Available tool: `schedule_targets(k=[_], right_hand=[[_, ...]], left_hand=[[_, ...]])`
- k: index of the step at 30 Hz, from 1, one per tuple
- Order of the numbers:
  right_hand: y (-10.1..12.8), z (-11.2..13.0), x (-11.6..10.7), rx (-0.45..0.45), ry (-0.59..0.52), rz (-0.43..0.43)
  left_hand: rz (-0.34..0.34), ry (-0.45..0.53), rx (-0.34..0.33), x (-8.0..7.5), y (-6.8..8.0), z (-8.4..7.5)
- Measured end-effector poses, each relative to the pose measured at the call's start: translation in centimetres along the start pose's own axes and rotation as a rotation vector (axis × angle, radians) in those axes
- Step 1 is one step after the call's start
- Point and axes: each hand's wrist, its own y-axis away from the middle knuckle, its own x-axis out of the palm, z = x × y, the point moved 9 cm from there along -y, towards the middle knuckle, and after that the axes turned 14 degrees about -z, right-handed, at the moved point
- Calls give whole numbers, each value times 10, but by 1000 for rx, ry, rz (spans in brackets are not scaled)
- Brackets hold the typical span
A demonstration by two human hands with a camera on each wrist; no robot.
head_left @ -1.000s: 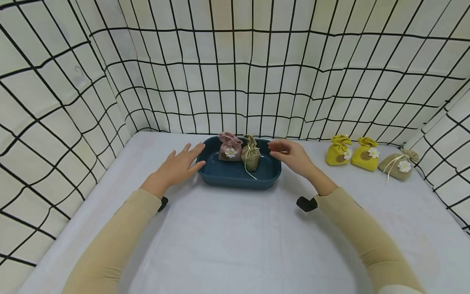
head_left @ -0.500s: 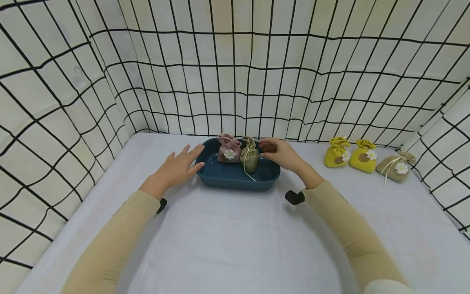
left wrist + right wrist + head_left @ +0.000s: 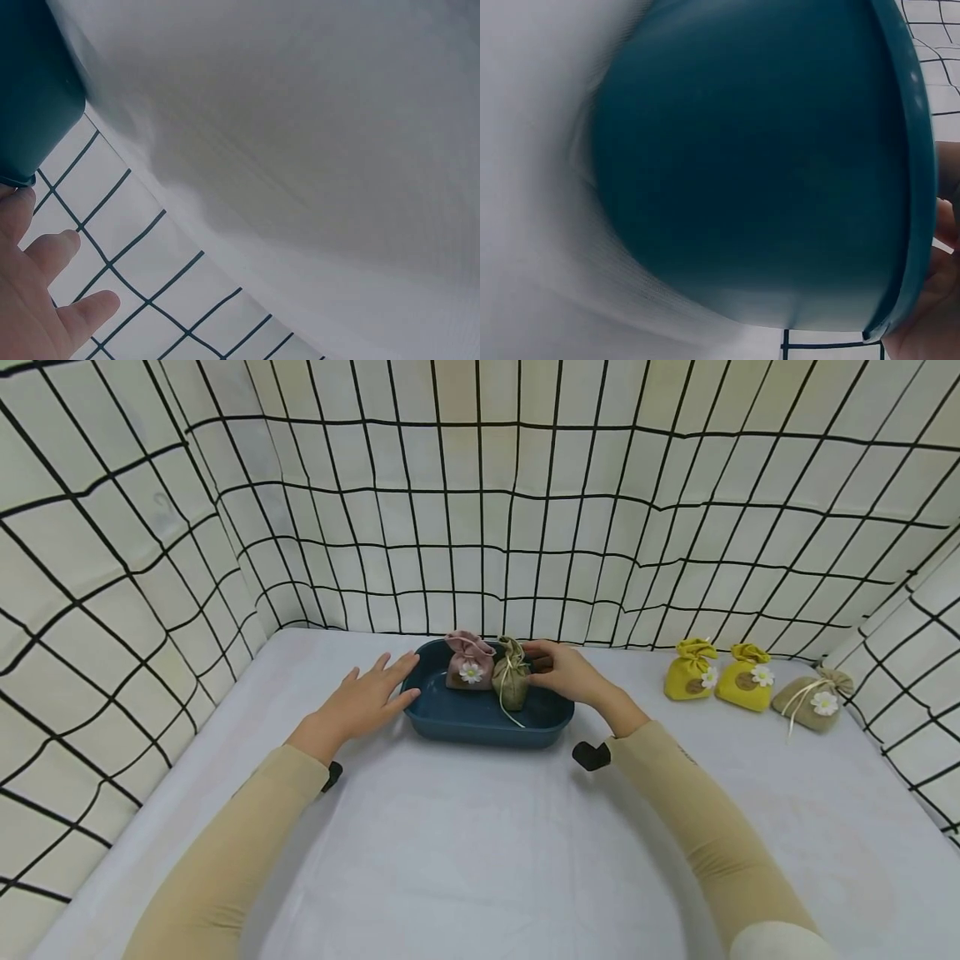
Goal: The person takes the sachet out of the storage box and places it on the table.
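A dark blue oval basin [image 3: 487, 732] holds two small drawstring pouches. One is a pink pouch [image 3: 459, 675] with a white flower; right beside it leans an olive-green pouch [image 3: 512, 687] with a trailing pale ribbon. My left hand [image 3: 362, 697] lies spread at the basin's left rim, thumb and forefinger touching it. Over the right side of the basin, my right hand [image 3: 572, 675] has its fingertips and thumb right at the green pouch's side, loosely bent. The right wrist view shows the basin's outer wall [image 3: 757, 172] hiding most of that hand.
To the right on the white cloth [image 3: 450, 843] stand two yellow pouches, a left one [image 3: 686, 677] and a right one [image 3: 742, 685], beside a beige pouch [image 3: 810, 706]. White walls with black grid netting [image 3: 480, 493] close off the back and sides.
My right hand has moved left from the basin's right rim to the green pouch's side. My left hand, the basin and the pouches have stayed in place.
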Motion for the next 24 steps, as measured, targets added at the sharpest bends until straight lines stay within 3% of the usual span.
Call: schedule_targets(k=[24], right_hand=[[-10, 1, 16, 21, 116, 91]], left_hand=[[0, -7, 4, 1, -1, 1]])
